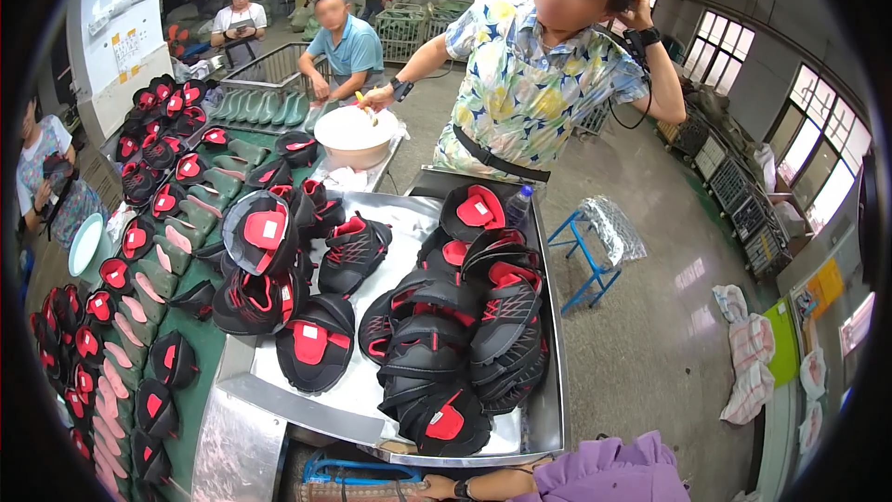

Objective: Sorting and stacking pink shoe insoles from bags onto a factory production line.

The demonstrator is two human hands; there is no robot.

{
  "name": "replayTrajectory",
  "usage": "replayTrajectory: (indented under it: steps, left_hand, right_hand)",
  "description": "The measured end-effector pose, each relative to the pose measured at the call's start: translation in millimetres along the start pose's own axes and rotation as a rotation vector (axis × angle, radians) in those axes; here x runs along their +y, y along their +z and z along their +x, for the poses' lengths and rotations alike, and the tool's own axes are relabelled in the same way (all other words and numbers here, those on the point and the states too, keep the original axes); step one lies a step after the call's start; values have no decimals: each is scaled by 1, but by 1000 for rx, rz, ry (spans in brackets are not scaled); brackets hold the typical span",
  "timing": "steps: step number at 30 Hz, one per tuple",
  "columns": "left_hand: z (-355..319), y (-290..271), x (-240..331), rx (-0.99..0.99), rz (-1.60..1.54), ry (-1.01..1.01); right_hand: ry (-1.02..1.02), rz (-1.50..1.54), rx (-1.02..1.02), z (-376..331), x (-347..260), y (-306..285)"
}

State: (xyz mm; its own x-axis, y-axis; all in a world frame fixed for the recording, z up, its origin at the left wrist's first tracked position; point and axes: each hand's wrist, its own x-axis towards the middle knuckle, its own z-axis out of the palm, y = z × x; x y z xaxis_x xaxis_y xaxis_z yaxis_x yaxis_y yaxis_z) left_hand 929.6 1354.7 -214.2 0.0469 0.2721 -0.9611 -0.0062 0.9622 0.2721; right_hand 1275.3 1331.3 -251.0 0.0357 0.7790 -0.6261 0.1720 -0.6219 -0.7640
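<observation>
At the bottom edge, my right arm comes in from a purple ruffled sleeve (609,472) with a dark band on the wrist. My right hand (437,487) is partly cut off by the frame; its fingers cannot be made out. It is close to a blue metal frame (362,471) below the metal tray table (548,442). My left hand is out of view. On the tray are piled black shoe uppers (427,353) with red linings, the nearest a black upper (446,421) with a red tongue. Another black upper (316,342) lies to its left.
Across the tray a person in a floral shirt (516,75) holds a yellow-handled tool over a white basin (356,135), other hand at their headgear. Green table (206,351) at left carries rows of uppers and pink insoles. A bottle (518,205) and blue stool (595,251) are at right.
</observation>
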Motion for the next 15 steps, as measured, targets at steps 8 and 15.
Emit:
replayTrajectory:
  steps: [8,15]
  left_hand:
    - [25,-19,-22,31,90,-130]
    - [3,79,71,-602,-340,345]
  right_hand:
    - [163,-83,-123,25,43,14]
    - [-94,-429,-101,37,102,-37]
